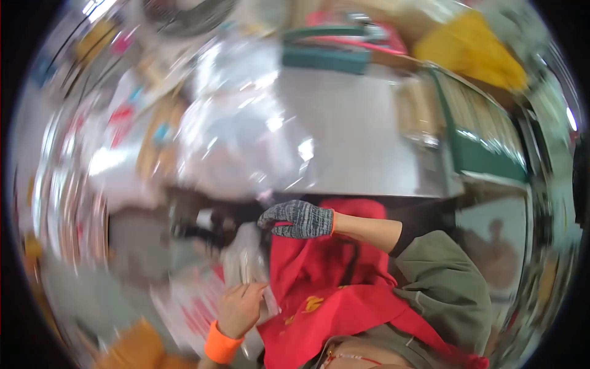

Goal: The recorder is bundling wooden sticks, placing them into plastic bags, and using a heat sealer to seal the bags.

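Observation:
My left hand (240, 309), bare with an orange band at the wrist, is closed on a clear plastic bag (244, 257) beside my lap. Pale, long shapes show inside the bag, too blurred to name. A grey knitted glove with an orange cuff covers my right hand (300, 220), just below the table's front edge. Its fingers are curled toward the thumb, close to the upper end of the bag; whatever they may hold cannot be made out. Behind both hands lies my red apron (329, 270).
Shiny clear plastic bags (246, 138) cover the left part of the metal table (362, 132). A green box (485, 132) of packed items stands at the right, near a yellow bag (473, 52). A white bag with red print (190, 304) lies low at the left.

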A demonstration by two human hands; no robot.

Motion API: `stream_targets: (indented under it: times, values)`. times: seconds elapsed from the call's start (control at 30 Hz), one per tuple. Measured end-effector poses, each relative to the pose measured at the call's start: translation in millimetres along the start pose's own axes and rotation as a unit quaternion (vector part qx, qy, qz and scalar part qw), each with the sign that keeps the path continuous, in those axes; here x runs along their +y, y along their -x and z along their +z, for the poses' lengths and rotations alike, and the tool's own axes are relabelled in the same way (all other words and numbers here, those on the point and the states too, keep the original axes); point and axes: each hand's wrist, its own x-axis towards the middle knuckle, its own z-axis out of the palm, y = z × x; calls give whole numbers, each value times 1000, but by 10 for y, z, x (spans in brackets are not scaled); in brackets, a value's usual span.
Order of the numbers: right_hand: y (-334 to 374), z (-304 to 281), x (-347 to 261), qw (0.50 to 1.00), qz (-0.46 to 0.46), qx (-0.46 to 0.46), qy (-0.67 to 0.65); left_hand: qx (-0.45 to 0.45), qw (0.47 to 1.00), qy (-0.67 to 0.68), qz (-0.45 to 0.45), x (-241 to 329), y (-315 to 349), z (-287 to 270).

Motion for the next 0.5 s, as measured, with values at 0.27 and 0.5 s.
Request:
stream_targets:
  times: [0.27, 0.5]
  values:
    - [2268, -1437, 251, 597, 275, 561, 503, 30, 966, 247, 65, 439, -2204, 764]
    - [3252, -2102, 861, 533, 498, 504, 464, 11, 966, 208, 151, 1068, -4507, 1629]
